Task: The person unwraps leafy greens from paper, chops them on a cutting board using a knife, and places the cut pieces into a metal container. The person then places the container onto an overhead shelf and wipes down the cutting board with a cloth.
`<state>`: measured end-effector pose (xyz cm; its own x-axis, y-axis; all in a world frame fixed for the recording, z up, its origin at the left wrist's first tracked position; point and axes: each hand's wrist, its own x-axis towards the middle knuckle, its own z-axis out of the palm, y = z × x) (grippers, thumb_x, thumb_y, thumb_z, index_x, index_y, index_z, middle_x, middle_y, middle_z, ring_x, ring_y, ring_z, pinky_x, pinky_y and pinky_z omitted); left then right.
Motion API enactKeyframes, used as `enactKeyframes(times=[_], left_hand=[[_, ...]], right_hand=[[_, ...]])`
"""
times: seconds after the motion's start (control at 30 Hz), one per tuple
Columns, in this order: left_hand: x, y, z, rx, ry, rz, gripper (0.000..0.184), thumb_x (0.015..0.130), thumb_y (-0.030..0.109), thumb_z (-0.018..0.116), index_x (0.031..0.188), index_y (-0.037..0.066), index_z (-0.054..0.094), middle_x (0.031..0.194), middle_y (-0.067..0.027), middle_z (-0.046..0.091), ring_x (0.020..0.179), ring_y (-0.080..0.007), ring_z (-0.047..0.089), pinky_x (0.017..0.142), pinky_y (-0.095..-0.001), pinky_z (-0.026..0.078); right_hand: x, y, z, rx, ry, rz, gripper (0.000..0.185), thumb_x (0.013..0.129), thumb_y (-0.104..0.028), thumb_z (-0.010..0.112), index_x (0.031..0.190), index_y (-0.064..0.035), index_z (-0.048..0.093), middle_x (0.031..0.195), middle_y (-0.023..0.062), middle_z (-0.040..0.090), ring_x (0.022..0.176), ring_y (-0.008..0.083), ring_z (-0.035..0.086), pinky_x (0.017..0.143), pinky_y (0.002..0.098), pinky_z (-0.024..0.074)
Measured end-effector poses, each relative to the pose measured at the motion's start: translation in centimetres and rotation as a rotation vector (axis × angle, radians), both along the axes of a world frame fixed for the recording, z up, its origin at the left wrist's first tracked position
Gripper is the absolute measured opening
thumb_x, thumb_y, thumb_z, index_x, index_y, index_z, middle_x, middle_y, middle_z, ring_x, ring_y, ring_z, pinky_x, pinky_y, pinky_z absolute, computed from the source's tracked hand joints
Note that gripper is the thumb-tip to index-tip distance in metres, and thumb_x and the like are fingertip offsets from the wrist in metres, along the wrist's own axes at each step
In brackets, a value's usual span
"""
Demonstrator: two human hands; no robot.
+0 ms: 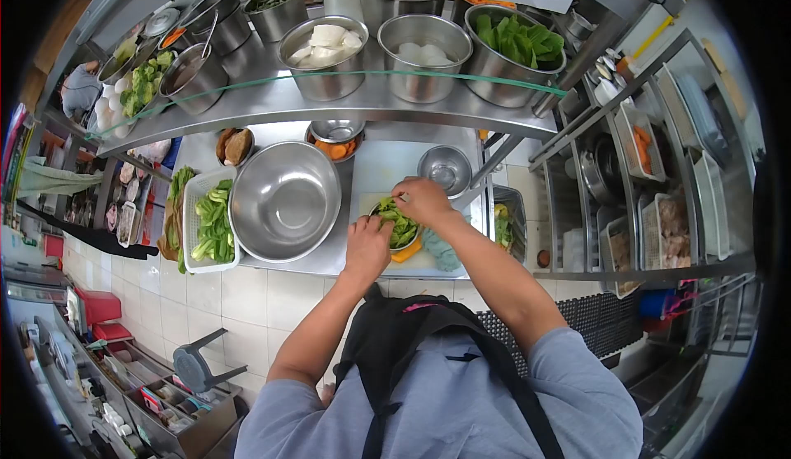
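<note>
A small bowl of cut green vegetables (401, 231) stands at the front of the white cutting board (368, 180). My left hand (368, 243) is closed at the bowl's left rim, its fingertips partly hidden. Over the far side of the greens, my right hand (423, 202) is bent with its fingers pinched together; what they hold is too small to make out. Something orange-yellow (406, 254) shows under the bowl's near edge. A bluish-green cloth (442, 250) lies to the right, and an empty metal bowl (446, 170) sits just beyond my right hand.
Left of the board are a large steel bowl (285, 202) and a white basket of leafy greens (212, 227). Behind stands a bowl of carrot slices (336, 147). A steel shelf (346, 111) with several food pots crosses above the counter. A grey stool (198, 362) stands behind left.
</note>
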<state>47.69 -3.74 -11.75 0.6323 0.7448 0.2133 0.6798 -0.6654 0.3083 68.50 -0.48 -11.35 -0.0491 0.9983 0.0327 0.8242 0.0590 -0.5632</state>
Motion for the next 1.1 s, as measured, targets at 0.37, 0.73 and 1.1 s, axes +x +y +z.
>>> enactKeyframes(times=[0.37, 0.73, 1.1], left_hand=[[0.9, 0.5, 3.8, -0.038, -0.257, -0.139, 0.037, 0.087, 0.015, 0.075, 0.124, 0.013, 0.074, 0.119, -0.0119, 0.065, 0.110, -0.0341, 0.061, 0.093, -0.0461, 0.049], [1.5, 6.3, -0.4, -0.394, -0.101, -0.192, 0.027, 0.090, 0.013, 0.070, 0.115, 0.014, 0.079, 0.126, -0.0166, 0.066, 0.110, -0.0388, 0.067, 0.093, -0.0469, 0.056], [0.5, 6.0, 0.6, -0.244, 0.079, -0.201, 0.038, 0.087, 0.014, 0.071, 0.125, 0.015, 0.071, 0.111, -0.0143, 0.070, 0.096, -0.0381, 0.070, 0.086, -0.0490, 0.057]], right_hand=[[9.6, -8.4, 5.3, 0.091, 0.957, -0.434, 0.015, 0.096, -0.007, 0.072, 0.107, 0.0025, 0.071, 0.094, 0.0046, 0.075, 0.086, 0.0108, 0.070, 0.078, 0.0254, 0.0554], [15.0, -19.0, -3.4, -0.030, -0.049, -0.551, 0.033, 0.091, -0.013, 0.073, 0.122, -0.0028, 0.072, 0.120, 0.0216, 0.072, 0.099, 0.0373, 0.072, 0.089, 0.0419, 0.0578], [-2.1, -8.9, -0.4, 0.170, -0.020, -0.013, 0.031, 0.085, -0.021, 0.079, 0.111, -0.0062, 0.075, 0.130, 0.0116, 0.062, 0.119, 0.0333, 0.059, 0.100, 0.0422, 0.0514]])
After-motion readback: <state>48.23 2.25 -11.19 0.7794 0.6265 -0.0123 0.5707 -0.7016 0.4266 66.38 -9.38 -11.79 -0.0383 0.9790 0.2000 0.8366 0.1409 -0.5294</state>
